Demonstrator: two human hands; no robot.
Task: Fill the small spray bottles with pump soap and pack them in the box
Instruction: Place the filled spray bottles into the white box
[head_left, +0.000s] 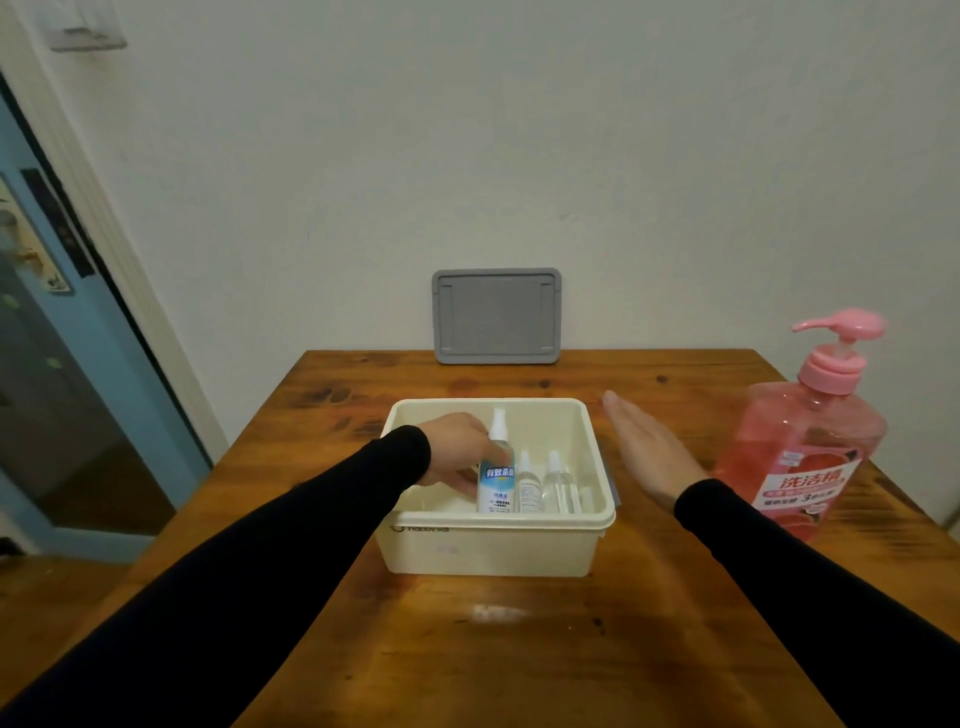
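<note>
Left hand (457, 452): arm in black sleeve reaches forward and right, wrist bent down, fingers (470, 483) curled round a spray bottle (496, 478). Right hand (649, 457): arm in black sleeve angled forward and left, palm flat, fingers straight and together, thumb tucked.

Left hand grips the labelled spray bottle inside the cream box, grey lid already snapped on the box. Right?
Not quite. The left hand does grip the labelled spray bottle inside the cream box, but the head view shows the grey lid off, leaning against the wall.
</note>
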